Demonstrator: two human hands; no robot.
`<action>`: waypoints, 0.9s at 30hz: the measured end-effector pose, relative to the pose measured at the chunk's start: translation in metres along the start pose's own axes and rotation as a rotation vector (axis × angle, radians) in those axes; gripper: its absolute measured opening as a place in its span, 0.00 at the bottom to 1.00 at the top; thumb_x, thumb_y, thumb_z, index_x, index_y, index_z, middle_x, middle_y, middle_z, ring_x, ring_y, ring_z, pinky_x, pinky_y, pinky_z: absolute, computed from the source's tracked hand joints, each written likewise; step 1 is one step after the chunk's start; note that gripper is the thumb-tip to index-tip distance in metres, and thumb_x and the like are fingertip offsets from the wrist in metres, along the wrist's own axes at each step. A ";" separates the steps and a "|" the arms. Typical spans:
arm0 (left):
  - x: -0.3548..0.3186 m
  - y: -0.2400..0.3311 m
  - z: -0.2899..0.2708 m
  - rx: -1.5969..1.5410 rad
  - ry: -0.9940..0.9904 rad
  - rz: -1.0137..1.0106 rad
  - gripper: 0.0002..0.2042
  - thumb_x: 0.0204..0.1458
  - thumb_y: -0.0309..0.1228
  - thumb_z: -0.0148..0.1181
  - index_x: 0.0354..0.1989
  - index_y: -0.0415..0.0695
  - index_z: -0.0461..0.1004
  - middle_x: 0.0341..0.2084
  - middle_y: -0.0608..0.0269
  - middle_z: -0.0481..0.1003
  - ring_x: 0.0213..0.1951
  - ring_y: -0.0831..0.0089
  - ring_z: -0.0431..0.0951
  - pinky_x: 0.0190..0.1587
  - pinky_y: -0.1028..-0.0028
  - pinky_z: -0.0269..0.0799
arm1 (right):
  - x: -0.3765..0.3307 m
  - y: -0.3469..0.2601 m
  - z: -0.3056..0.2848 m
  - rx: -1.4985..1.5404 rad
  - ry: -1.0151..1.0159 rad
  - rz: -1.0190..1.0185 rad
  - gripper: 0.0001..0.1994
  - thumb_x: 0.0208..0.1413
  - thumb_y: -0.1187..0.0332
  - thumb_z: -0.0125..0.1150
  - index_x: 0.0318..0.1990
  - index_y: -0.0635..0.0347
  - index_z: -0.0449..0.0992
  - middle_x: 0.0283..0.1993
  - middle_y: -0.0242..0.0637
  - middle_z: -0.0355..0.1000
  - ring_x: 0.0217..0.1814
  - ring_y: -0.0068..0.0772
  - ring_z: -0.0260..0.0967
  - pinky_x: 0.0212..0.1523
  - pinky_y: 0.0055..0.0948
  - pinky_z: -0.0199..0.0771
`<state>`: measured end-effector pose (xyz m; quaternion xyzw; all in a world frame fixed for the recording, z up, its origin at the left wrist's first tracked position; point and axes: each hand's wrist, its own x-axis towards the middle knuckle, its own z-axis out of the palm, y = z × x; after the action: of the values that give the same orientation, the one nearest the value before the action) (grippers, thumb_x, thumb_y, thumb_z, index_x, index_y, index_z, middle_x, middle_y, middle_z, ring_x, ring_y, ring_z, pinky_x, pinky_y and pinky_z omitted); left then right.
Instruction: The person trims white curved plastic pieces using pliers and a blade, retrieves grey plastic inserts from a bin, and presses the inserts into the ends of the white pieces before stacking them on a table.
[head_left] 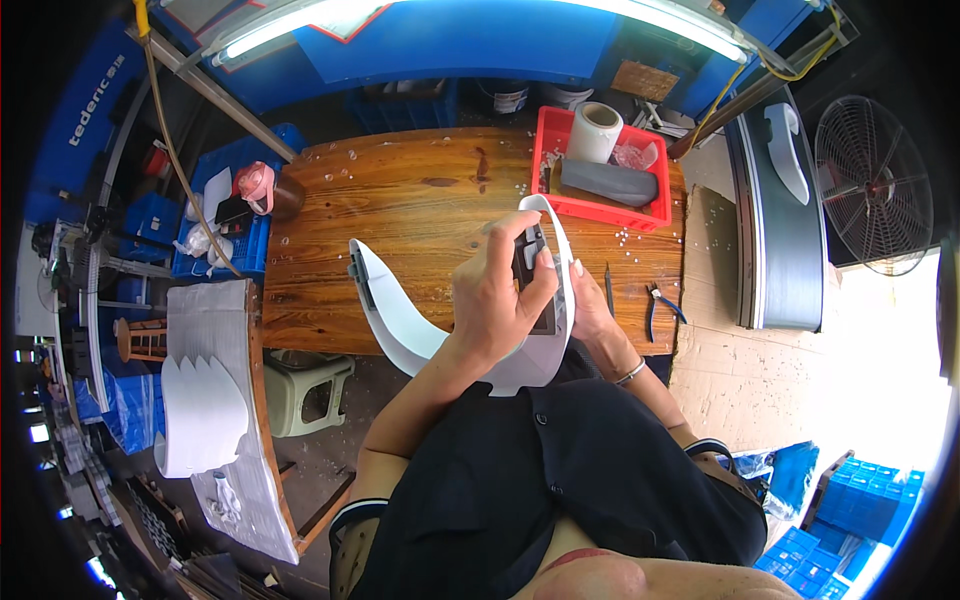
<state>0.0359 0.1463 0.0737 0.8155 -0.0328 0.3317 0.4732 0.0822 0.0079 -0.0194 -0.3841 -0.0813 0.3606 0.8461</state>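
In front of my chest is a large U-shaped white plastic housing [395, 325], its left arm reaching out over the table. A dark panel with pale buttons [531, 255] lies within its right arm. My left hand [495, 290] is closed at this panel, index fingertip at its upper end and thumb across its face. From the right side, my right hand [592, 305] grips the outer edge of the same housing; some of its fingers are hidden behind it. A dark fitting [358, 272] shows at the tip of the left arm.
A red tray [655, 212] at the far right holds a white roll [597, 130] and a grey block [608, 182]. Pliers [655, 310] and a thin dark tool [608, 288] lie on the wooden table [400, 200]. A fan [873, 188] stands right; a stool [310, 395] stands left.
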 end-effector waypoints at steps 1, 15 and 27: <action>0.000 0.000 0.000 -0.013 -0.002 0.004 0.15 0.50 0.26 0.54 0.47 0.39 0.64 0.21 0.60 0.71 0.20 0.76 0.72 0.23 0.77 0.66 | 0.000 0.000 -0.001 -0.010 -0.005 -0.001 0.27 0.59 0.48 0.47 0.52 0.64 0.66 0.41 0.32 0.71 0.38 0.20 0.69 0.39 0.22 0.72; -0.002 -0.007 0.004 0.003 -0.010 0.019 0.15 0.50 0.27 0.55 0.46 0.39 0.64 0.25 0.55 0.72 0.22 0.65 0.74 0.24 0.71 0.68 | -0.002 0.000 -0.001 -0.047 0.003 -0.008 0.27 0.58 0.47 0.48 0.50 0.65 0.68 0.39 0.34 0.72 0.36 0.21 0.70 0.37 0.22 0.73; -0.006 -0.018 0.010 0.337 -0.022 0.126 0.25 0.56 0.38 0.45 0.58 0.35 0.53 0.51 0.39 0.59 0.50 0.51 0.62 0.49 0.59 0.59 | 0.001 0.004 -0.006 -0.077 -0.022 -0.001 0.26 0.58 0.47 0.48 0.46 0.65 0.70 0.37 0.33 0.72 0.33 0.21 0.69 0.34 0.21 0.72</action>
<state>0.0426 0.1465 0.0534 0.8830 -0.0331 0.3529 0.3077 0.0831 0.0062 -0.0264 -0.4125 -0.1047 0.3610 0.8298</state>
